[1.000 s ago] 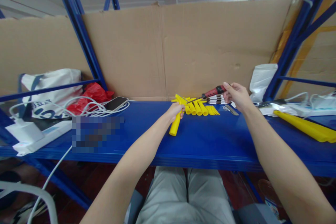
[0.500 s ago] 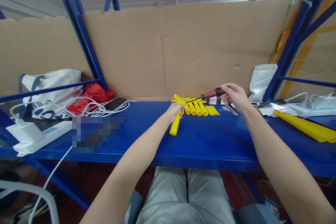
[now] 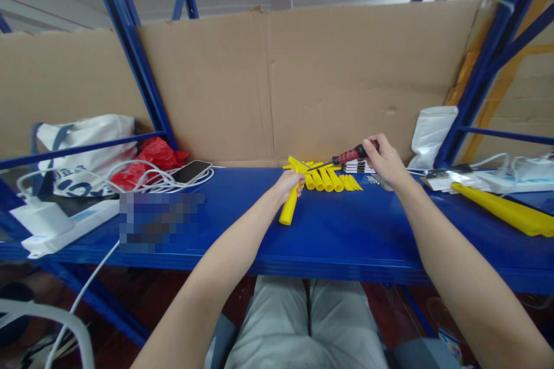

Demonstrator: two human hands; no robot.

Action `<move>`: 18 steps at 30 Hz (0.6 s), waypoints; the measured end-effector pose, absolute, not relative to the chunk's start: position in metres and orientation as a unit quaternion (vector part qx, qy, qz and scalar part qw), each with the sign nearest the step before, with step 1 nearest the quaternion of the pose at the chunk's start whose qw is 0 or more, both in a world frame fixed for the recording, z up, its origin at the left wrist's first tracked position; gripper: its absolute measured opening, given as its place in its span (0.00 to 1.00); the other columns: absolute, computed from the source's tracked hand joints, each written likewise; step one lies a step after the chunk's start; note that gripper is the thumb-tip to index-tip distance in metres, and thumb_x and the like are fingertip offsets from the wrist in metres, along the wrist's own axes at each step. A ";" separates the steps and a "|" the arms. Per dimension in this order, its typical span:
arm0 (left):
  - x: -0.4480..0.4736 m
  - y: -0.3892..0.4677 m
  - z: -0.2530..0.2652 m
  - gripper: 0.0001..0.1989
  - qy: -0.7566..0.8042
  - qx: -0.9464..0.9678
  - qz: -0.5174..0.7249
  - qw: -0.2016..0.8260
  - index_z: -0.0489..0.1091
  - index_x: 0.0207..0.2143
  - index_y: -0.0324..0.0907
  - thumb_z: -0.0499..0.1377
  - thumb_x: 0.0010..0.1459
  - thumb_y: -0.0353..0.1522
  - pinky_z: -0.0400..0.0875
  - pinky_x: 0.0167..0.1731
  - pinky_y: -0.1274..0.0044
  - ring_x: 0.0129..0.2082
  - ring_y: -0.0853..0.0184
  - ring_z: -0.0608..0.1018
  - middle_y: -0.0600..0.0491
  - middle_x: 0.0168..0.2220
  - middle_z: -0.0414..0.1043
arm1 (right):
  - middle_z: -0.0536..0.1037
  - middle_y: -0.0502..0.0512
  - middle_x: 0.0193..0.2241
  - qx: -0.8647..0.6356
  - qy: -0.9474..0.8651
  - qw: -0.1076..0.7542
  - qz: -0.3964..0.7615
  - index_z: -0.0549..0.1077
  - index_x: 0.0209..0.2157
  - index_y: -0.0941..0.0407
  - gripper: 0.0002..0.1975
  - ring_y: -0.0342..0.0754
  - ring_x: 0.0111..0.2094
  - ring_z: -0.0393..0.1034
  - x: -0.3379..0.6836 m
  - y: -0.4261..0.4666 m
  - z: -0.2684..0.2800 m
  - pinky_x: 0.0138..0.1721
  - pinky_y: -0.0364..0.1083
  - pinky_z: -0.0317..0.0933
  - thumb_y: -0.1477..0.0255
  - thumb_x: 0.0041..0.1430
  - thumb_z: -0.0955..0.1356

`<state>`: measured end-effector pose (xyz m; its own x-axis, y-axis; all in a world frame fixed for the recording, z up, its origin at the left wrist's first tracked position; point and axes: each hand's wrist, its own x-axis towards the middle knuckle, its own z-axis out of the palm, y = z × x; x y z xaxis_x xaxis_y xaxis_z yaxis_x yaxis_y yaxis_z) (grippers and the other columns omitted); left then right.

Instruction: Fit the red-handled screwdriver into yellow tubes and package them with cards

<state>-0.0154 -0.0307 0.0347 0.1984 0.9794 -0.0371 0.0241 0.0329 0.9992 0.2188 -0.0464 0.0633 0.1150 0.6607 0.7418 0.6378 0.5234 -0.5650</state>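
Observation:
My left hand (image 3: 287,185) is closed around a yellow plastic tube-shaped part (image 3: 288,211), which leans with its round end toward me. My right hand (image 3: 384,158) grips the end of a screwdriver (image 3: 347,155) with a red and black handle. Its thin shaft points left and reaches the upper part of the yellow piece, beside my left fingers. The tip's exact contact is too small to make out. Behind lie several more yellow tubes (image 3: 328,180) in a row, with small flat yellow pieces (image 3: 351,183) to their right.
Black-and-white items (image 3: 357,166) are stacked by the cardboard wall (image 3: 337,81). Small metal bits (image 3: 373,180) lie under my right hand. A long yellow piece (image 3: 502,207) rests at right. Left stand a phone (image 3: 193,172), white cables, a red bag (image 3: 158,153) and a power strip (image 3: 73,230).
My right hand's fingers have shifted their hold on the screwdriver's handle end, and the hand sits slightly lower. My left hand and the yellow part stay nearly in place.

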 end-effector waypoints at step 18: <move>-0.014 -0.031 0.034 0.09 0.446 0.557 0.437 0.548 0.56 0.26 0.42 0.48 0.55 0.21 0.50 0.10 0.83 0.07 0.79 0.56 0.64 0.13 0.54 | 0.62 0.46 0.17 -0.433 -0.610 0.657 0.094 0.64 0.29 0.53 0.13 0.42 0.17 0.57 0.213 -0.043 0.065 0.19 0.43 0.52 0.60 0.50 0.68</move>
